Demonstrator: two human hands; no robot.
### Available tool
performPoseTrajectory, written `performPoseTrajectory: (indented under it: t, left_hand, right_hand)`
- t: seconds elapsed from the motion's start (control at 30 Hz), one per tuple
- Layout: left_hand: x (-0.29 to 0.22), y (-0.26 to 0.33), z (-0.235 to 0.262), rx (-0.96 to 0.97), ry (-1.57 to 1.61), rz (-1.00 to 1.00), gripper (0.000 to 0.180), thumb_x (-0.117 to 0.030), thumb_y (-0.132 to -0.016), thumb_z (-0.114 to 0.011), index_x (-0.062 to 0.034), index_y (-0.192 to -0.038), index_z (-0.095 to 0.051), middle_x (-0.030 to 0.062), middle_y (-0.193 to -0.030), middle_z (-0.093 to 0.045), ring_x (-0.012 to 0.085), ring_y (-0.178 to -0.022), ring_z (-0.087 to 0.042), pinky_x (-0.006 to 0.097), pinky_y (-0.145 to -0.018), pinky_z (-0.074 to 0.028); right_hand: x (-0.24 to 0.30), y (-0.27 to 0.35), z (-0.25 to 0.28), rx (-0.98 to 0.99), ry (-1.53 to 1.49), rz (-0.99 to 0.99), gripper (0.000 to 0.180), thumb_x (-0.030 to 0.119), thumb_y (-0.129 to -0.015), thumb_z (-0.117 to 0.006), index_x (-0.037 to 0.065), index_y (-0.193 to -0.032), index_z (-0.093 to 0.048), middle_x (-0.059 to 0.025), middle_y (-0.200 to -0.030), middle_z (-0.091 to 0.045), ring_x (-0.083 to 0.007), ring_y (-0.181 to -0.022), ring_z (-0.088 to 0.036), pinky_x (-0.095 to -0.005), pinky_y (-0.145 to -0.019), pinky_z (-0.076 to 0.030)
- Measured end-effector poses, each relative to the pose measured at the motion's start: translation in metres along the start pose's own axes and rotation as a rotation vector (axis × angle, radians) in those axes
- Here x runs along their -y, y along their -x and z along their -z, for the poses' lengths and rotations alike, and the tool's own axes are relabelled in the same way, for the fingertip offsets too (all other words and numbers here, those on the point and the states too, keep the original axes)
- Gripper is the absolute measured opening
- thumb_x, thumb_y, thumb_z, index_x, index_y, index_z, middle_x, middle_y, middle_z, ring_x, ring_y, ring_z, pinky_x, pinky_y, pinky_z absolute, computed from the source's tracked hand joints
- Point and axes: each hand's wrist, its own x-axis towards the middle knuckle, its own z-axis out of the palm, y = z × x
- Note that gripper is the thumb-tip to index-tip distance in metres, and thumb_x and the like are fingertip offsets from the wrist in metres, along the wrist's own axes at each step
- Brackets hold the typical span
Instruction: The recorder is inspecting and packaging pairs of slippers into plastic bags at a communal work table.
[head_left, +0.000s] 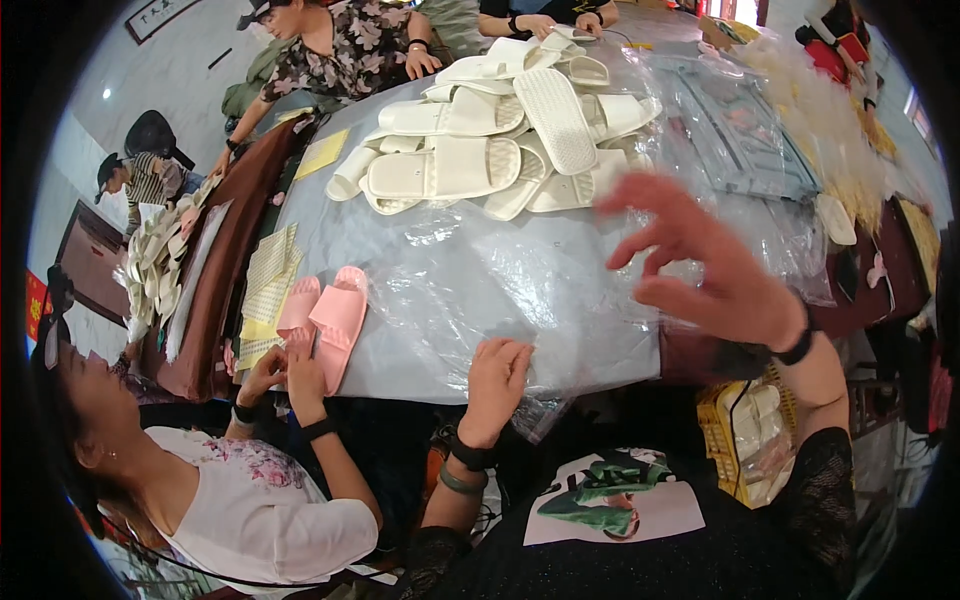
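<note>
- Right hand (712, 265) blurs above the table (325, 232), fingers spread, hiding some of the heap's right edge.
- Left hand (495, 388) curls at the table's near edge; whether it grips the clear plastic (530, 280), I cannot tell.
- Cream slippers (480, 115), textured, wide-strapped, overlap across the table's far side, partly covering one another.

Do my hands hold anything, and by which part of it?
The right hand holds nothing; whether the left hand grips the clear plastic cannot be told.
</note>
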Motion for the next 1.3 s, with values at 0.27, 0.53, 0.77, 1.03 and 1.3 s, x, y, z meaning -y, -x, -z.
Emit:
performPoseTrajectory:
  t: [0.27, 0.53, 0.77, 1.03, 1.3]
  left_hand:
    - [-0.003, -0.011, -0.004, -0.090, -0.003, -0.119, 0.006, -0.006, -0.082, -0.062, -0.0020, -0.085, -0.064, 0.0129, -0.085, -0.060, 0.0337, -0.080, -0.054, 0.041, -0.071, -0.043]
    - [0.022, 0.014, 0.021, -0.248, -0.038, 0.007, 0.005, -0.004, -0.080, -0.063, -0.0015, -0.084, -0.063, 0.0135, -0.082, -0.060, 0.0330, -0.076, -0.056, 0.040, -0.069, -0.045]
    - [0.015, -0.006, 0.009, -0.289, -0.047, -0.107, 0.005, -0.005, -0.080, -0.064, -0.0044, -0.083, -0.060, 0.0111, -0.083, -0.058, 0.0317, -0.078, -0.054, 0.040, -0.068, -0.043]
    - [0.027, -0.001, 0.006, -0.286, -0.089, -0.068, 0.010, -0.002, -0.074, -0.068, -0.0051, -0.082, -0.061, 0.0109, -0.082, -0.059, 0.0313, -0.074, -0.055, 0.039, -0.067, -0.045]
    - [0.029, -0.002, 0.010, -0.246, -0.075, -0.073, 0.011, -0.005, -0.076, -0.068, -0.0044, -0.083, -0.060, 0.0093, -0.083, -0.059, 0.0287, -0.073, -0.056, 0.038, -0.064, -0.044]
  right_hand:
    - [0.121, -0.049, 0.021, -0.113, 0.175, 0.274, 0.079, 0.050, -0.080, -0.066, -0.008, -0.128, -0.040, -0.0213, -0.104, -0.058, -0.0218, -0.073, -0.064, -0.0262, -0.052, -0.051]
    - [0.187, -0.135, -0.030, -0.307, 0.736, -0.549, 0.058, 0.042, -0.088, -0.060, -0.007, -0.116, -0.048, -0.0166, -0.082, -0.061, -0.0184, -0.064, -0.062, -0.0253, -0.052, -0.051]
    - [-0.012, -0.160, 0.018, 0.320, 0.013, 0.542, 0.030, 0.019, -0.098, -0.045, -0.001, -0.119, -0.052, -0.0175, -0.112, -0.060, -0.0205, -0.097, -0.061, -0.0249, -0.076, -0.051]
    - [-0.218, -0.208, -0.086, -0.038, 1.029, 0.048, 0.066, 0.046, -0.091, -0.049, -0.003, -0.133, -0.035, -0.0294, -0.134, -0.036, -0.0463, -0.123, -0.038, -0.0485, -0.103, -0.033]
    - [-0.274, -0.244, -0.087, -0.297, 0.562, -0.253, 0.065, 0.024, -0.076, -0.066, 0.010, -0.133, -0.038, -0.0207, -0.136, -0.039, -0.0403, -0.127, -0.034, -0.0488, -0.103, -0.027]
